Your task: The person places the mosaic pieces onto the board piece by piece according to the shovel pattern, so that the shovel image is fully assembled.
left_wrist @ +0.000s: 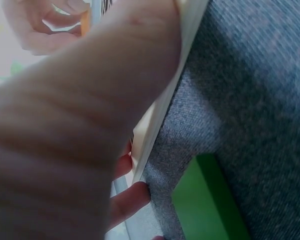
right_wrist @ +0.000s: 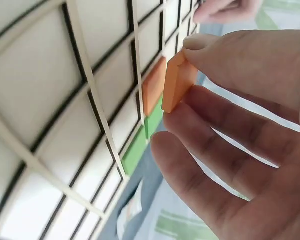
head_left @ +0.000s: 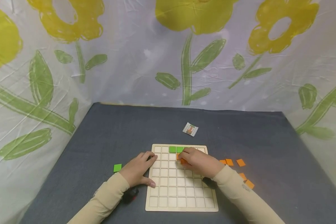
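A pale wooden grid board (head_left: pixel 182 202) lies on the dark table. My right hand (head_left: pixel 200 161) is over its upper part, pinching an orange square tile (right_wrist: pixel 177 82) between thumb and fingers. Just beside that piece, another orange tile (right_wrist: pixel 154 86) sits in a cell. Green tiles (head_left: pixel 172 149) fill cells of the top row, partly covered by the right hand. Along the board's left edge rests my left hand (head_left: pixel 138 168), thumb and fingers spread against the rim. The left wrist view shows its fingertips (left_wrist: pixel 132 200) by the board's side.
One loose green tile (head_left: pixel 117 168) lies left of the board. Several orange tiles (head_left: pixel 240 162) are scattered to the right, near the right forearm. Beyond the board is a small picture card (head_left: pixel 190 129) with a grid pattern. Flower-printed cloth (head_left: pixel 128 62) surrounds the table.
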Motion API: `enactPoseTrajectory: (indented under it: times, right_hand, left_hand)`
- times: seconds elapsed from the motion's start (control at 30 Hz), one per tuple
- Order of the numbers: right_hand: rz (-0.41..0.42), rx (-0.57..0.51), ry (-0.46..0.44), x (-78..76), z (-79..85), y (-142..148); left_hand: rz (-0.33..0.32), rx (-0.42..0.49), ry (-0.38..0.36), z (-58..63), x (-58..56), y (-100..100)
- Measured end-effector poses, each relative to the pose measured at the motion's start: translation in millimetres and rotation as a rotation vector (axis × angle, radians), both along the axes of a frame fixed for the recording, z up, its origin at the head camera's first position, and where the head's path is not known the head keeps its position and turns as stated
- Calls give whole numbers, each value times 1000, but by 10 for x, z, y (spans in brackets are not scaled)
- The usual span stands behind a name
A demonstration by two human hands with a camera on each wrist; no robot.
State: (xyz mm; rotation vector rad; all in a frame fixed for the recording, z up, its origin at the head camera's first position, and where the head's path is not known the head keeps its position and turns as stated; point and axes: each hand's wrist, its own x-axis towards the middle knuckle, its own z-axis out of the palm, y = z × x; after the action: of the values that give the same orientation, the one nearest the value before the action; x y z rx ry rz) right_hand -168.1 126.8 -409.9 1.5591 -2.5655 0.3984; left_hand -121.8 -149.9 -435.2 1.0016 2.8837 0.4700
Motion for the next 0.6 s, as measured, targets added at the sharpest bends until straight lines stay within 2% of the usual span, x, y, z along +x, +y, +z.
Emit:
enactPoseTrajectory:
  times: [0.23,0.6]
  right_hand:
    - [-27,64,-49,19,-63,-88]
    - [-24,68,-1,27,-149,-102]
  left_hand:
    - [10,-14,-4,21,1,21]
    - [17,-13,0,-9,0,15]
